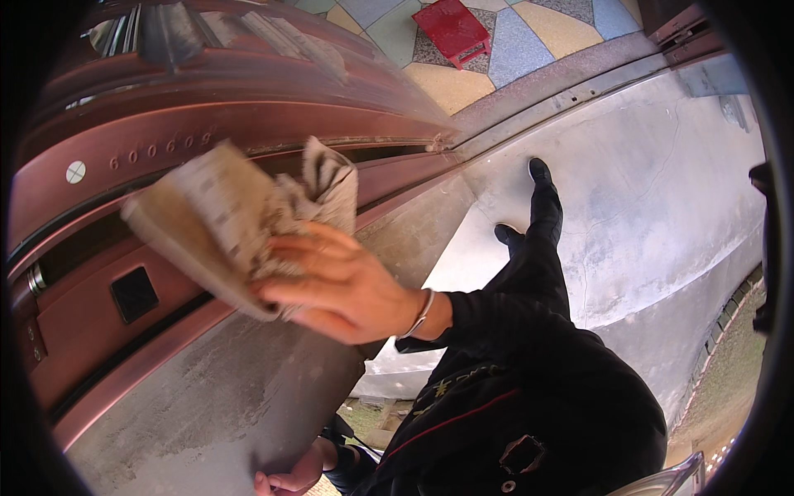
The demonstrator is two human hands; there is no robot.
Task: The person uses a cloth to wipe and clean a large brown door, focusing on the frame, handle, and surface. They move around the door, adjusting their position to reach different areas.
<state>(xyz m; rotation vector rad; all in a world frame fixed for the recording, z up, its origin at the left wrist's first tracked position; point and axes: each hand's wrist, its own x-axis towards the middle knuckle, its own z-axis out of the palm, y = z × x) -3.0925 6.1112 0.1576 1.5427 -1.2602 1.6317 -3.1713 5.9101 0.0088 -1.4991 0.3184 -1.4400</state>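
Note:
My right hand point(347, 285), with a bangle at the wrist, grips a bunched, brown-stained beige cloth point(211, 204). The cloth is blurred and spreads across the gap between a copper-coloured metal door point(298, 118) and its frame point(180, 273). Whether it touches the metal is hard to tell. Stamped characters and a round crossed disc point(75, 172) mark the door's edge. A black square point(134, 294) is set in the frame. Lower down, my left hand point(298, 471) is near the grey plastered wall point(205, 378), partly cut off by the picture's rim, its fingers bent.
A small red stool point(453, 28) stands on the patterned tile floor point(446, 87) beyond the metal threshold point(570, 99). My feet in black shoes point(539, 170) are on cracked concrete point(633, 204). At left a shiny hinge point(36, 279) sits between door and frame.

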